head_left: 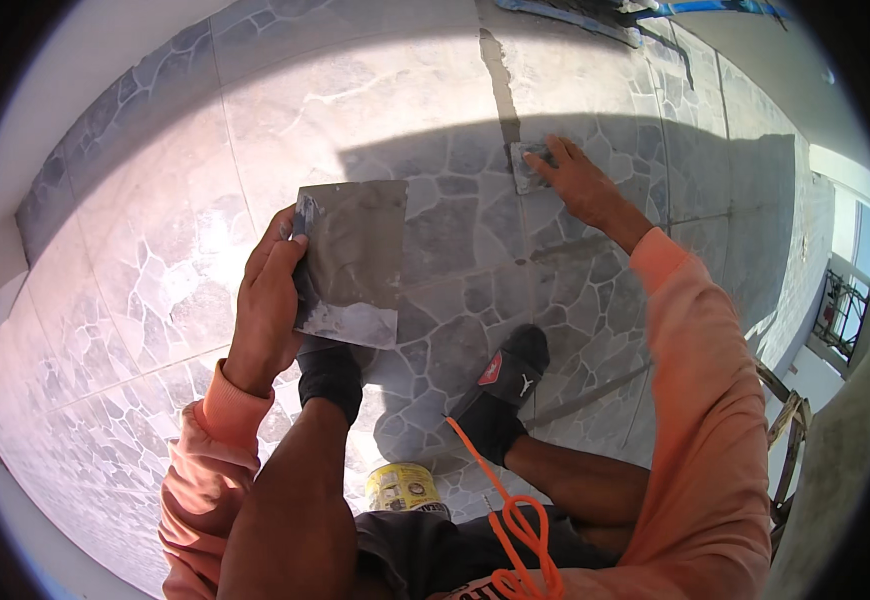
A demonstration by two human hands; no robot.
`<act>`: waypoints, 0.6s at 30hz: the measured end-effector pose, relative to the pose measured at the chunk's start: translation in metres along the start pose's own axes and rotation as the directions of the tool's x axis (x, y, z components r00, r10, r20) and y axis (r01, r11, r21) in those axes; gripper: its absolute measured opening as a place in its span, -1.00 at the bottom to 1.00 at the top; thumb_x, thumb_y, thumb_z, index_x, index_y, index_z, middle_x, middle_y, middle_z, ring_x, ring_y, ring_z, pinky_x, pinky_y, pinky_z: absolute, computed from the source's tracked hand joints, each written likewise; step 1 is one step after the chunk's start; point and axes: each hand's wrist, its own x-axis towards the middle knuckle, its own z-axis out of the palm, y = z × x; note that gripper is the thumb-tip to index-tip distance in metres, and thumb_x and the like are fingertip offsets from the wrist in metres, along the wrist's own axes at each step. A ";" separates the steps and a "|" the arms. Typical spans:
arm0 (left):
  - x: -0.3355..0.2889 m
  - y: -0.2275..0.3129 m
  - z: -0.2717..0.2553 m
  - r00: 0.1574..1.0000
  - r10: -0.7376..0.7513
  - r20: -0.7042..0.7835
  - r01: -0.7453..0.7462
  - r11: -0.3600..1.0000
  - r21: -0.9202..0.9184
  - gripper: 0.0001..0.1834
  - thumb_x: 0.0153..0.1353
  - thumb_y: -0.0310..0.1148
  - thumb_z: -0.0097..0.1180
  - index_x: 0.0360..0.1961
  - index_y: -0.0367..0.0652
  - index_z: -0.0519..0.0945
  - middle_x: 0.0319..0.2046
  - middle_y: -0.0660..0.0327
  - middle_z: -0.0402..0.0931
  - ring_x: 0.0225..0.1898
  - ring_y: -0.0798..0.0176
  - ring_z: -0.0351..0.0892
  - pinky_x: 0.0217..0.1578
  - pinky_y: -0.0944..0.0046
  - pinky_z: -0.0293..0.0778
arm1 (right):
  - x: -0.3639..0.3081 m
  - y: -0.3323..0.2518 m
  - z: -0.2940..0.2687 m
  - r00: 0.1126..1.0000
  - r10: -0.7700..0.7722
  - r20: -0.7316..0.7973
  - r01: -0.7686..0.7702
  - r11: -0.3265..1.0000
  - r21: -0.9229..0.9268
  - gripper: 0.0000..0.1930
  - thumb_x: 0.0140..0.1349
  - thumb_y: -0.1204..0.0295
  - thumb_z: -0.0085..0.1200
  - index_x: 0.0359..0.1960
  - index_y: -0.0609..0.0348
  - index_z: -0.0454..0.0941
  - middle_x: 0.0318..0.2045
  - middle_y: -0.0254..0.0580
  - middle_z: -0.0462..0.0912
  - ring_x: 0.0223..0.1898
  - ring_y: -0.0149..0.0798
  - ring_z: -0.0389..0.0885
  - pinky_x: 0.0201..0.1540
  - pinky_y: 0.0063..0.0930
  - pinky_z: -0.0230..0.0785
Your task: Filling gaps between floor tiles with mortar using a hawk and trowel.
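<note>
I note the left hand (267, 300) clamping a mortar-smeared trowel (350, 262), the right hand (577, 180) pressing a small float (529, 165) into the joint (500, 85): upper stretch grouted, lower joints seemingly unfilled.

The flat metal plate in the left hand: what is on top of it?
Grey grout is smeared across the metal plate, thicker along its left edge by the left hand. The stone-pattern tiles below it are hidden.

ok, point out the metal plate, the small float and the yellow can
metal plate (355, 245): head view, middle of its grey face.
small float (530, 165): head view, edge by the right fingertips.
yellow can (402, 487): head view, its label side.
</note>
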 end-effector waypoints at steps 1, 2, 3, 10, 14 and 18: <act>0.000 -0.001 0.002 1.000 -0.009 -0.014 0.009 1.000 0.010 -0.54 0.41 -0.44 -0.29 0.27 -0.30 0.41 0.01 0.14 0.55 -0.06 0.34 0.54 0.00 0.34 0.49 | -0.003 -0.003 0.003 0.998 0.057 0.005 -0.057 0.998 -0.013 -0.34 0.21 0.72 -0.01 0.38 -0.01 0.32 0.33 0.18 0.20 0.38 0.16 0.26 0.35 -0.10 0.32; 0.000 -0.002 0.003 0.999 -0.038 -0.035 0.038 0.999 0.019 -0.54 0.41 -0.44 -0.29 0.26 -0.30 0.41 0.00 0.14 0.55 -0.06 0.34 0.54 -0.01 0.33 0.49 | -0.005 -0.003 0.005 0.997 0.072 0.023 -0.072 0.997 -0.004 -0.28 0.16 0.78 -0.02 0.39 -0.04 0.30 0.36 0.17 0.18 0.40 0.17 0.24 0.37 -0.11 0.30; 0.000 -0.002 0.004 1.000 -0.007 -0.007 0.007 1.000 0.025 -0.54 0.41 -0.44 -0.29 0.26 -0.30 0.41 0.00 0.14 0.55 -0.06 0.34 0.54 -0.01 0.33 0.49 | -0.007 -0.005 0.007 0.992 0.094 0.088 -0.096 0.995 0.018 -0.21 0.11 0.84 -0.03 0.40 -0.07 0.29 0.38 0.17 0.16 0.42 0.17 0.21 0.39 -0.11 0.28; -0.001 -0.003 0.009 1.000 0.013 0.002 -0.013 1.000 0.015 -0.54 0.40 -0.44 -0.28 0.26 -0.29 0.42 -0.03 0.15 0.56 -0.08 0.35 0.54 -0.02 0.33 0.49 | -0.017 -0.016 0.010 0.996 0.032 -0.083 -0.039 0.996 -0.078 -0.38 0.23 0.62 0.05 0.37 0.06 0.31 0.24 0.15 0.26 0.29 0.18 0.34 0.31 -0.07 0.34; -0.001 -0.004 0.010 1.000 0.014 -0.020 -0.013 0.996 0.085 -0.54 0.40 -0.44 -0.29 0.25 -0.30 0.42 -0.02 0.15 0.56 -0.07 0.34 0.55 -0.01 0.33 0.49 | -0.024 -0.021 0.010 0.999 0.031 -0.040 -0.035 0.993 -0.109 -0.37 0.22 0.62 0.06 0.37 0.06 0.31 0.26 0.18 0.26 0.30 0.21 0.33 0.32 -0.07 0.33; 0.001 -0.005 0.008 0.997 0.020 0.072 -0.026 0.997 0.079 -0.49 0.39 -0.37 -0.30 0.32 -0.32 0.35 0.09 0.10 0.51 0.06 0.28 0.53 0.10 0.29 0.46 | -0.036 -0.023 0.010 0.996 0.051 -0.071 -0.062 0.984 -0.167 -0.37 0.21 0.62 0.07 0.37 0.06 0.32 0.29 0.21 0.24 0.31 0.22 0.32 0.32 -0.06 0.34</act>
